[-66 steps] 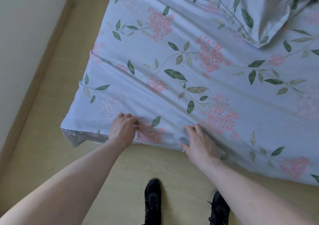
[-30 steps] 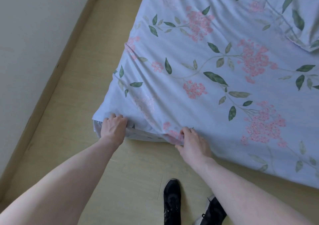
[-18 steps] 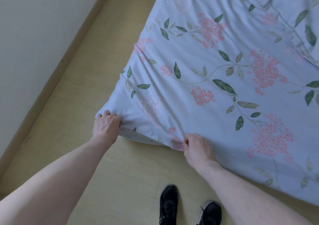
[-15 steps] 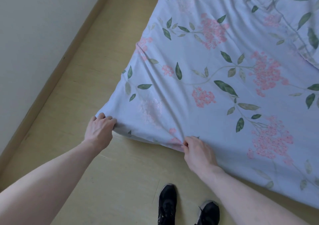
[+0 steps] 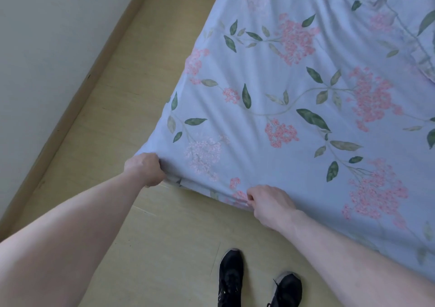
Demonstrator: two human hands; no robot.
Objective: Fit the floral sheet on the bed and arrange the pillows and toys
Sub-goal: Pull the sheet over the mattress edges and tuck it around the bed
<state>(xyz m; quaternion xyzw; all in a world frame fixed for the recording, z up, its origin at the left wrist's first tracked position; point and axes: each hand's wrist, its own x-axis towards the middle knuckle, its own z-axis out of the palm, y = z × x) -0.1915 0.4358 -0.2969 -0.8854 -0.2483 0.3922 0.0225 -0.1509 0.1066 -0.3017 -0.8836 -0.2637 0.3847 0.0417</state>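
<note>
Since earlier frame: our left hand (image 5: pixel 146 169) slides out from near right hand to sheet (image 5: pixel 294 109) corner; cloth now stretched taut between both. Left grip fisted on corner; right hand (image 5: pixel 270 204) pinches near hem, fingers curled shut on fabric. Sheet lies spread over bed, corner hem not tucked under yet. We judge step: fitting this corner. Next move calls for pulling corner down and under. Count: one sheet, two hands, two shoes (image 5: pixel 229 281); one folded piece (image 5: pixel 421 19) top right, maybe pillow; no toys visible.

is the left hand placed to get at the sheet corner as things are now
Likely yes: the left hand is already closed on the sheet at its corner, with bare floor around and nothing blocking.
</note>
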